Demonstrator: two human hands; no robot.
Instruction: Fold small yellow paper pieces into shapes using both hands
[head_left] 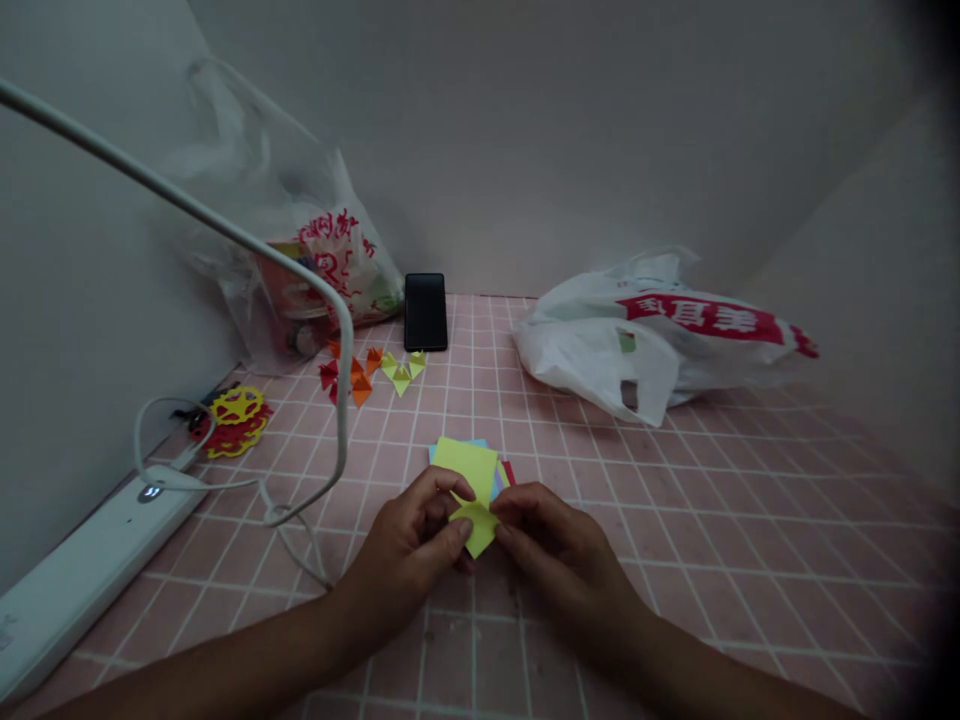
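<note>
A small folded piece of yellow origami paper [478, 533] is pinched between my two hands, its lower corner pointing toward me. My left hand [424, 530] grips its left side, thumb on top and fingers partly hidden behind. At its right edge, my right hand [559, 540] holds it between thumb and curled forefinger. Just beyond lies a stack of square coloured paper [466, 458], yellow on top, with blue, purple and red edges peeking out. Farther off sit several folded paper pieces in red, orange [361, 384] and yellow [401, 376].
A black phone [426, 312] lies near the wall. Plastic bags stand at the back left [352, 265] and right [592, 335]. At left are a white power strip [97, 560], a looping white cable [341, 400] and yellow and red cut-out shapes [238, 406]. The pink gridded tabletop [720, 520] extends right.
</note>
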